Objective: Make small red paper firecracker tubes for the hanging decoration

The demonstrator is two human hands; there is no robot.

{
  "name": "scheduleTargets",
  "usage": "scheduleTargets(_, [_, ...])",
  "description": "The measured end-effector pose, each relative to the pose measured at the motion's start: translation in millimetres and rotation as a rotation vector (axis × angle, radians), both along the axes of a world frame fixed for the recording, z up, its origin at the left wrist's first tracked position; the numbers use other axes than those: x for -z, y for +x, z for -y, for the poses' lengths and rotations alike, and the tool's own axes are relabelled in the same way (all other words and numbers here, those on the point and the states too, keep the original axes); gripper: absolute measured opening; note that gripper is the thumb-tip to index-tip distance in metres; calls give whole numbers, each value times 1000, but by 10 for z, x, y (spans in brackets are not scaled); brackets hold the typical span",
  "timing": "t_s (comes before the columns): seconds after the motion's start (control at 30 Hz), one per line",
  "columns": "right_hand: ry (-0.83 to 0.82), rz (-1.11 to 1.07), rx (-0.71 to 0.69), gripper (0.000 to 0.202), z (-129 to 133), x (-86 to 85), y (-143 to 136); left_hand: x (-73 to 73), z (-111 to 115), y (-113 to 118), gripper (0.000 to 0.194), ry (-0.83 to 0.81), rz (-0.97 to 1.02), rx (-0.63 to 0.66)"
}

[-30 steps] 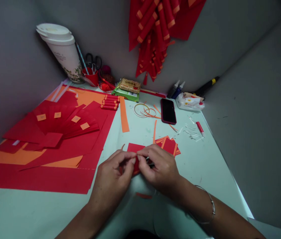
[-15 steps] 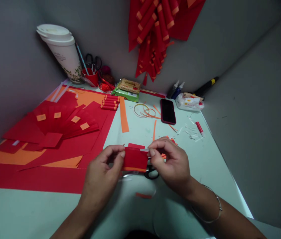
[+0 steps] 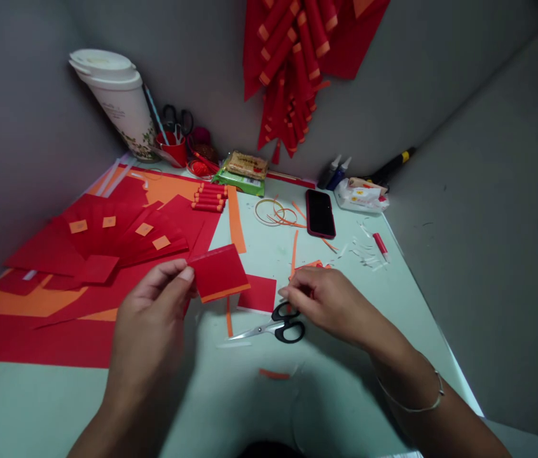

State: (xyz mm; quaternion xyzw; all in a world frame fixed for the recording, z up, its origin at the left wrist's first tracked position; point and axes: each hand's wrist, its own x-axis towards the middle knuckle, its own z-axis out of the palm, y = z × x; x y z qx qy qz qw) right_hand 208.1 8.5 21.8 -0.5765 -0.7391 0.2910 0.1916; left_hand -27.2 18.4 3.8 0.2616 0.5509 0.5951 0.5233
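Note:
My left hand [image 3: 166,302] pinches a piece of red paper [image 3: 220,272] by its left corner, off the table; an orange strip runs along its lower edge. My right hand [image 3: 319,296] is closed, thumb against index finger, just above the handles of the scissors [image 3: 273,327]. What those fingertips hold, if anything, is too small to make out. The scissors lie with their slightly parted blades pointing left. Under and beside the held piece, a second red paper square [image 3: 258,294] rests on the table, partly covered. Some orange pieces [image 3: 314,264] lie partly hidden behind my right hand.
Red paper sheets [image 3: 35,340] and a red paper fan [image 3: 121,229] cover the left side. Several red paper rolls [image 3: 209,197], a phone [image 3: 320,214], a glue stick [image 3: 380,247] and white scraps [image 3: 364,254] lie farther back. A tall white cup [image 3: 121,105] stands at back left.
My left hand has moved left with the red paper, now tilted. My right hand has come away from the paper's top edge, where it pinched a white strip. The scissors and red square are now uncovered.

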Motion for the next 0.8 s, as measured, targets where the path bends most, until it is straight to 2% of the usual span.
scheduleTargets(0.1, [45,79,-125,16,5,119,-68,-19,-31,3,12,8,166,-66])
scheduleTargets(0.2, [225,31,-270,27,-10,223,-187,-31,-41,5,14,42,195,-101])
scheduleTargets(0.3, [361,63,-380,20,-51,305,-325,-39,-38,19,15,44,206,-91])
scheduleTargets(0.5, [478,182,-464,23,-146,477,-542,-46,-28,48,16,51,196,-65])
scheduleTargets(0.63, [494,228,-549,18,-191,573,-658,-1,-11,45,20,31,130,5])
scheduleTargets(0.73, [493,171,-540,17,-203,575,-652,59,4,31,20,23,67,33])
scheduleTargets(0.8, [471,69,-480,17,-195,535,-561,86,16,17,21,10,18,48])
